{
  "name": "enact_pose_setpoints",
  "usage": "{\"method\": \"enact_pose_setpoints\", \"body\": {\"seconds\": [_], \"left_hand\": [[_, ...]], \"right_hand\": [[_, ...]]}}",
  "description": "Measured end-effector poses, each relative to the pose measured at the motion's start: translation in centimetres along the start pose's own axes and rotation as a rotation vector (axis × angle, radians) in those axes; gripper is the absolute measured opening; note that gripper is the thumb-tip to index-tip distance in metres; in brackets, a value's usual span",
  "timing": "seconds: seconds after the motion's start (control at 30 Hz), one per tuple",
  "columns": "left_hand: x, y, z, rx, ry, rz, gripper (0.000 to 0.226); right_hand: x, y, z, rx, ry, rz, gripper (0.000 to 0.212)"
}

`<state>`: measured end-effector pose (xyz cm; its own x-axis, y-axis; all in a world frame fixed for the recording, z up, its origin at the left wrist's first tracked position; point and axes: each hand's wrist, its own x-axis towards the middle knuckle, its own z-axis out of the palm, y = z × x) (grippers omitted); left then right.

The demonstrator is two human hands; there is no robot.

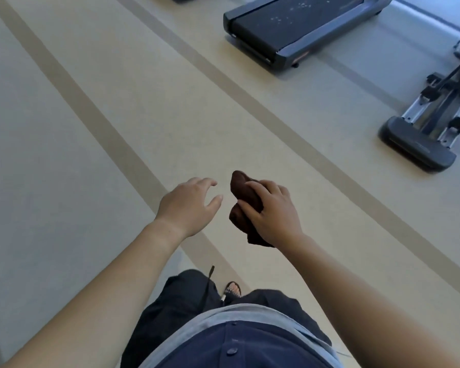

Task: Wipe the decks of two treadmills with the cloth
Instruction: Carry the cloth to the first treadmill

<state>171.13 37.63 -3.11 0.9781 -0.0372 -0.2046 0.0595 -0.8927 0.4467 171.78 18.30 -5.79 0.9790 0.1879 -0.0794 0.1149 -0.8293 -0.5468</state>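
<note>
The right hand [274, 216] has its fingers curled round a bunched dark brown cloth [246, 197], held in the air well short of the treadmill [298, 27]. The left hand [189, 205], equally far from the treadmill and just beside the cloth, is spread with loosely bent fingers and holds nothing. Under them lies a pale floor [64, 128] crossed by two darker stripes [276, 122]. One treadmill shows, white specks on its black deck; right of it stands one railed machine [430, 128]. One cloth, two hands
</note>
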Motion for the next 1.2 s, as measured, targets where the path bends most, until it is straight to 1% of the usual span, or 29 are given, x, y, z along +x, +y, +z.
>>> {"method": "enact_pose_setpoints", "body": {"seconds": [0.13, 0.23, 0.43, 0.63, 0.77, 0.93, 1.1, 1.2], "left_hand": [[9.2, -1.1, -2.7, -0.002, 0.005, 0.011, 0.041], [18.0, -1.9, -5.0, 0.01, 0.0, 0.041, 0.04], [35.0, -2.7, -10.9, 0.079, -0.058, 0.152, 0.041], [49.2, -0.6, -14.3, 0.112, -0.102, 0.279, 0.041], [57.3, 2.7, -14.3, 0.126, -0.165, 0.344, 0.041], [68.2, 8.6, -13.0, 0.142, -0.197, 0.388, 0.042], [78.8, 16.7, -11.7, 0.148, -0.239, 0.406, 0.041], [84.5, 21.8, -11.2, 0.127, -0.231, 0.449, 0.041]], "right_hand": [[10.0, -0.3, -0.5, 0.01, -0.009, -0.007, 0.041], [18.4, -0.6, -0.5, 0.016, 0.022, 0.012, 0.042], [33.4, -1.5, -2.3, 0.036, 0.094, 0.12, 0.04], [45.6, -0.3, -5.3, -0.001, 0.207, 0.175, 0.042], [51.9, 2.8, -7.5, -0.022, 0.258, 0.221, 0.044], [60.7, 9.4, -11.3, 0.002, 0.289, 0.281, 0.044], [69.0, 16.7, -17.2, 0.009, 0.314, 0.322, 0.044], [73.1, 20.9, -21.2, 0.002, 0.323, 0.358, 0.044]]}}
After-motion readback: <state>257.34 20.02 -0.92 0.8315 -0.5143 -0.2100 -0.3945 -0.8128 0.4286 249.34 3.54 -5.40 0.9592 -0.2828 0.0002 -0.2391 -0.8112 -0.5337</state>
